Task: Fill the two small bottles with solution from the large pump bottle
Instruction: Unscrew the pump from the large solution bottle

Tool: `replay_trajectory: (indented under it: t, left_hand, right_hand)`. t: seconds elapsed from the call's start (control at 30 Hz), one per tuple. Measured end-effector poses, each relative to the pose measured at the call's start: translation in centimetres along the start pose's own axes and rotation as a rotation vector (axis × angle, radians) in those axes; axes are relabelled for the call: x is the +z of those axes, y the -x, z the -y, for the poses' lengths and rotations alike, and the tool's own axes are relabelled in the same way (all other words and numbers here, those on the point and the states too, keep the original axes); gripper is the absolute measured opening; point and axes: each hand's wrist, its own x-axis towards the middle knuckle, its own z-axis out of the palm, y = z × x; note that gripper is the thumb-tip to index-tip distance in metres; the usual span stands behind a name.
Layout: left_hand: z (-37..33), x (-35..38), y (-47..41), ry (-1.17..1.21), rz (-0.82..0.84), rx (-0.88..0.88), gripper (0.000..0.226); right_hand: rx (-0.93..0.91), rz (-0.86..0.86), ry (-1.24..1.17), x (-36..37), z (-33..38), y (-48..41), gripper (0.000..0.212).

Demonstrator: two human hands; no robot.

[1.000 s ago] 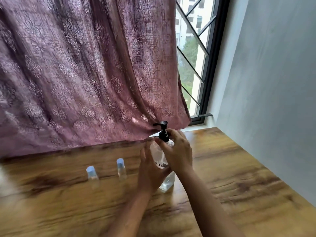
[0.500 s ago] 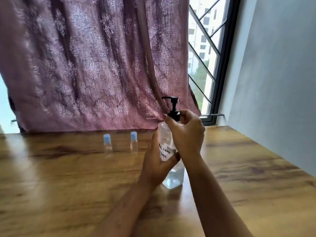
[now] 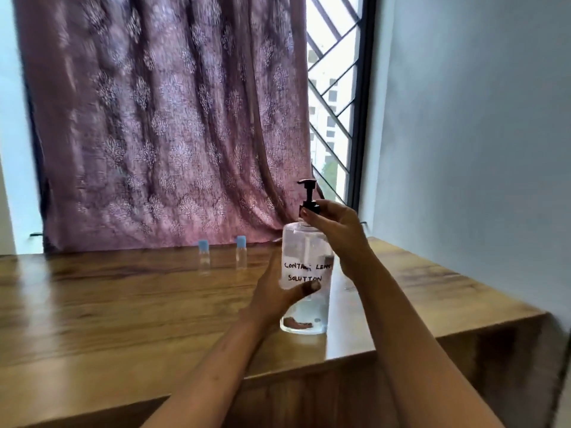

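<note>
A large clear pump bottle (image 3: 304, 313) with a black pump head and a handwritten label "contact lens solution" stands on the wooden table (image 3: 123, 304). My left hand (image 3: 278, 288) grips its body from the left, thumb across the label. My right hand (image 3: 336, 230) pinches the black collar at the bottle's neck. Two small clear bottles with blue caps stand upright farther back: one (image 3: 204, 257) on the left, the other (image 3: 241, 253) to its right. Both are apart from my hands.
A mauve patterned curtain (image 3: 170, 125) hangs behind the table. A window with a black grille (image 3: 333, 118) is at the back right, and a pale wall (image 3: 479, 149) runs along the right. The table's front edge (image 3: 340, 359) lies near me.
The view has tilted up and pulled back, so the table's front edge now shows. Both hands have stayed on the pump bottle, the right one at its collar.
</note>
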Motion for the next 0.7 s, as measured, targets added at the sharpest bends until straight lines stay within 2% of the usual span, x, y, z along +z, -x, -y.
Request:
replay_trajectory:
  t: [0.13,0.23,0.33,0.57,0.7]
  left_hand:
    - [0.7,-0.3,-0.1,-0.020,-0.013,-0.041,0.075]
    - [1.2,-0.1,-0.3,-0.037,-0.022,-0.023,0.075]
    - [1.3,-0.2,-0.4,-0.015,-0.018,-0.016,0.076]
    - [0.8,-0.3,-0.1,-0.022,-0.016,-0.025,0.081]
    - [0.6,-0.4,0.0,-0.060,-0.002,-0.025,0.081]
  right_hand:
    - [-0.004,-0.033,0.142,0.2,0.1,-0.2,0.025]
    - [-0.045,-0.197,0.369,1.1,-0.3,-0.4,0.031]
    - [-0.089,-0.301,0.425,2.0,-0.4,-0.6,0.035]
    - [-0.129,-0.226,0.409,1.5,-0.5,-0.7,0.025]
    - [-0.104,-0.062,0.270,0.3,-0.6,-0.7,0.017]
